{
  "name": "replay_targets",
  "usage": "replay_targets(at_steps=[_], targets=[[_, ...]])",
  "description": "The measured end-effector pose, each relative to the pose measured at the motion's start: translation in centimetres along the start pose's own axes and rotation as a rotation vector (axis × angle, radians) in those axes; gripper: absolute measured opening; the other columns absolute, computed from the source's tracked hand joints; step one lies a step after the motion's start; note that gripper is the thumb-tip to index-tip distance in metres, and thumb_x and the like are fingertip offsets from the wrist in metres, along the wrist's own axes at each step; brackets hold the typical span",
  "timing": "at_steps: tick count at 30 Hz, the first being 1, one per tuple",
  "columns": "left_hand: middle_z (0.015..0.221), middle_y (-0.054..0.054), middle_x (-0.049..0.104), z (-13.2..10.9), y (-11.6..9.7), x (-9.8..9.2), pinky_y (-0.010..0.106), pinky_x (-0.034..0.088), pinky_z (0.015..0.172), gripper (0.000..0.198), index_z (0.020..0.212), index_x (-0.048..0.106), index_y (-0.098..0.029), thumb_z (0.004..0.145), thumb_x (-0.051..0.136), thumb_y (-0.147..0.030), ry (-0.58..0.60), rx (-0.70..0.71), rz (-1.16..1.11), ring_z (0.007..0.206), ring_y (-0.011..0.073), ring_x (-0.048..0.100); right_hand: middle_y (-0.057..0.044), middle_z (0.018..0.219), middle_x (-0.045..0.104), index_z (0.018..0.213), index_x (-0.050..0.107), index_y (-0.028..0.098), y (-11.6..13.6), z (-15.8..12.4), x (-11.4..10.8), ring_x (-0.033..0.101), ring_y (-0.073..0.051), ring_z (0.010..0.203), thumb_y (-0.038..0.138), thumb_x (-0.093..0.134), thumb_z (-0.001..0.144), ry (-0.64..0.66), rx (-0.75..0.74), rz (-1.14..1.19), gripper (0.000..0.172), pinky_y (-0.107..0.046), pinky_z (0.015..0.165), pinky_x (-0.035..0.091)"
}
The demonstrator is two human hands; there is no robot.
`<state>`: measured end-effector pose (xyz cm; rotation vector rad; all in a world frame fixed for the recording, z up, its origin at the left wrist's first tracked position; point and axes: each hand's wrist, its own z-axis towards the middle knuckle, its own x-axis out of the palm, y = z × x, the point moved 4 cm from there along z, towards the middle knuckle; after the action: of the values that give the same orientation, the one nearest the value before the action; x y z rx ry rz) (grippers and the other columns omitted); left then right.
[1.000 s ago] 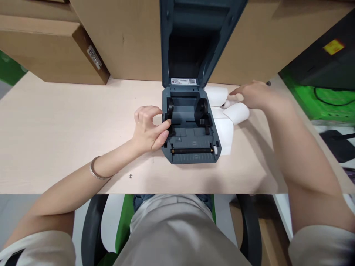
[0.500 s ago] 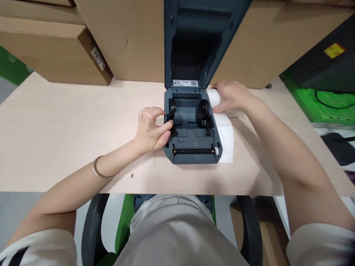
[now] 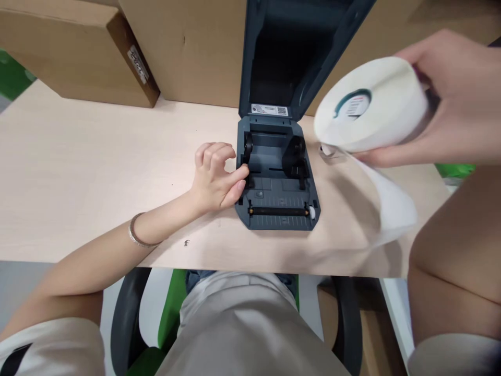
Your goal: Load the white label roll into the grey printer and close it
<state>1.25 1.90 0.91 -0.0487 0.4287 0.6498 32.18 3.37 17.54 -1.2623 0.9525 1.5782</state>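
Note:
A dark grey label printer (image 3: 278, 188) stands on the pale wooden table (image 3: 97, 172) with its lid (image 3: 297, 47) swung up and its roll bay empty. My left hand (image 3: 217, 175) rests against the printer's left side, thumb on the left roll holder. My right hand (image 3: 450, 99) holds a white roll of label paper (image 3: 371, 104) up in the air, right of the printer, close to the camera. A loose tail of paper (image 3: 387, 203) hangs down from the roll.
Cardboard boxes (image 3: 78, 52) stand along the back of the table behind the printer. A small white object (image 3: 326, 150) lies on the table by the printer's right side. A green surface (image 3: 454, 169) shows at the right. The chair and my lap are below the table's front edge.
My right hand closed on a paper roll lying right of the printer and lifted it up toward the camera, its tail trailing. My left hand stayed at the printer's left side.

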Motion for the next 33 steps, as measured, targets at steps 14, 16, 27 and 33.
replay_targets(at_steps=[14,16,27,33], targets=[[0.116,0.007,0.058,-0.5,0.4,-0.2,0.048,0.04,0.106,0.039,0.109,0.067,-0.03,0.107,0.032,-0.045,0.065,-0.005,0.034,0.118,0.0269,0.057,-0.006,0.111,0.071,0.122,0.054,0.026,8.5,4.7,6.0,0.064,-0.024,0.085,0.045,0.079,0.069,0.308,-0.182,-0.01,0.061,-0.035,0.065,0.039],[0.115,0.007,0.058,-0.6,0.4,-0.1,0.049,0.041,0.105,0.041,0.108,0.067,-0.03,0.107,0.03,-0.047,0.066,-0.01,0.032,0.117,0.0268,0.057,-0.006,0.111,0.071,0.121,0.055,0.026,8.5,4.9,6.4,0.065,-0.026,0.086,0.045,0.078,0.069,0.32,-0.185,-0.022,0.06,-0.037,0.064,0.041],[0.122,0.007,0.054,-1.2,0.9,0.1,0.05,0.035,0.106,0.033,0.113,0.066,-0.032,0.106,0.04,-0.05,0.088,-0.106,-0.17,0.12,0.0295,0.052,-0.009,0.108,0.074,0.121,0.063,0.019,9.7,6.6,10.1,0.067,-0.034,0.101,0.042,0.081,0.066,0.401,-0.235,-0.067,0.062,-0.041,0.079,0.047],[0.12,0.008,0.051,-0.8,0.6,0.0,0.048,0.038,0.101,0.036,0.115,0.063,-0.031,0.109,0.031,-0.046,0.076,-0.054,-0.07,0.117,0.0276,0.053,-0.011,0.114,0.074,0.124,0.067,0.016,9.9,6.3,10.9,0.066,-0.035,0.114,0.039,0.082,0.069,0.412,-0.266,-0.094,0.061,-0.046,0.102,0.048]])
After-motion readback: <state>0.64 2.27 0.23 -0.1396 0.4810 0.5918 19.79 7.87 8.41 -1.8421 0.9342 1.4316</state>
